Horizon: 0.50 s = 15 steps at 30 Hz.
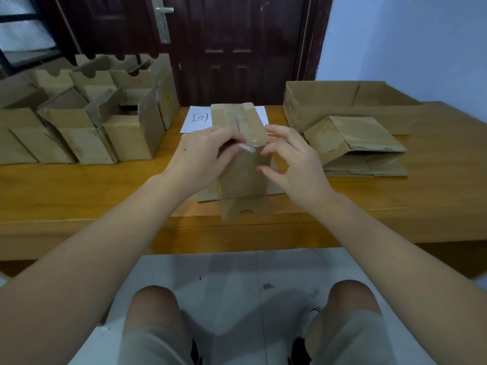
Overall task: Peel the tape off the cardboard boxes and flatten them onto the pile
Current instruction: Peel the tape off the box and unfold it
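Observation:
A small cardboard box [243, 169] stands on the wooden table [105, 191] in front of me, its taped end up and its open flaps spread on the table. Clear tape [249, 122] runs along the top seam. My left hand [204, 154] pinches a lifted, crumpled end of the tape at the box's near top edge. Just right of the box, my right hand [290, 159] hovers with fingers loosely curled, fingertips at the box's near right corner. A pile of flattened boxes [358, 151] lies to the right.
Several open cardboard boxes [87, 119] crowd the table's left side. A large shallow cardboard tray [350, 101] sits at the back right behind the pile. A white paper with a drawn mark [200, 118] lies behind the box. A dark door is beyond the table.

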Each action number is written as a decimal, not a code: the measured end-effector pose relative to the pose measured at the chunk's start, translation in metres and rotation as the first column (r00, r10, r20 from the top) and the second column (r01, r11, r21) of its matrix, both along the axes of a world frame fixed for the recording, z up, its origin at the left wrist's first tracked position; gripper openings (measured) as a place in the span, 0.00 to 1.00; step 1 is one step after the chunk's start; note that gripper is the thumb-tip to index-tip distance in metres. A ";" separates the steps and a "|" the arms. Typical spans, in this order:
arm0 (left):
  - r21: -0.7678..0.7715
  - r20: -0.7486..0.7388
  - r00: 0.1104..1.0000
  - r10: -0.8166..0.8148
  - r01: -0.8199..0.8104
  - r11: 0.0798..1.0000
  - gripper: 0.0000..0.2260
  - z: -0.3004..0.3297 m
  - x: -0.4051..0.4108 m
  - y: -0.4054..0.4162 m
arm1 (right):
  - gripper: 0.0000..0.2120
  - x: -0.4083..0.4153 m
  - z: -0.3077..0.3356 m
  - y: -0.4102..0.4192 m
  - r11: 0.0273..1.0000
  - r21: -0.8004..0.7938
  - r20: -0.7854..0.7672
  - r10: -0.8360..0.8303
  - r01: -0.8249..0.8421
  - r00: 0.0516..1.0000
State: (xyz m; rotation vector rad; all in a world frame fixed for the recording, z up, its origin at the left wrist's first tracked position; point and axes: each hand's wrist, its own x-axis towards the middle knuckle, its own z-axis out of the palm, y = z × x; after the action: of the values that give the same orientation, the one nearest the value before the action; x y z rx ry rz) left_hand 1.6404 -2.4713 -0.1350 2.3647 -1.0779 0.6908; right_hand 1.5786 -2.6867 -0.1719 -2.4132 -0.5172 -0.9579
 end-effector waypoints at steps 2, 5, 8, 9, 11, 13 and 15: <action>-0.003 -0.001 1.000 -0.005 0.005 1.000 0.12 -0.001 0.000 0.001 | 0.12 0.002 0.000 0.001 1.000 -0.016 0.014 -0.013 0.013 1.000; -0.010 0.005 1.000 -0.002 0.003 1.000 0.12 -0.002 0.000 0.000 | 0.13 0.006 0.000 0.004 0.992 -0.109 0.035 -0.055 0.058 0.998; -0.024 0.008 1.000 0.000 0.000 1.000 0.11 -0.002 -0.001 0.000 | 0.12 0.009 0.001 0.006 0.984 -0.161 0.070 -0.070 0.080 0.995; -0.033 0.004 1.000 0.000 0.000 0.999 0.11 -0.003 -0.001 0.000 | 0.12 0.009 0.001 0.006 0.981 -0.173 0.083 -0.069 0.083 0.994; -0.044 -0.004 1.000 0.002 -0.003 0.999 0.10 -0.003 -0.002 -0.001 | 0.11 0.011 0.002 0.007 0.975 -0.206 0.110 -0.067 0.089 0.992; -0.043 -0.006 1.000 0.006 -0.006 0.999 0.11 -0.003 -0.001 -0.002 | 0.09 0.012 0.004 0.007 0.969 -0.228 0.126 -0.068 0.095 0.990; -0.042 -0.005 1.000 0.006 -0.007 0.999 0.11 -0.004 0.000 -0.002 | 0.08 0.014 0.006 0.007 0.969 -0.228 0.126 -0.067 0.095 0.990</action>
State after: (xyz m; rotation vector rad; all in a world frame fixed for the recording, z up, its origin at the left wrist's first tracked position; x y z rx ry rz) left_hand 1.6402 -2.4734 -0.1386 2.3338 -1.0439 0.7030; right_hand 1.5928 -2.6801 -0.1658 -2.6146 -0.6079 -1.1363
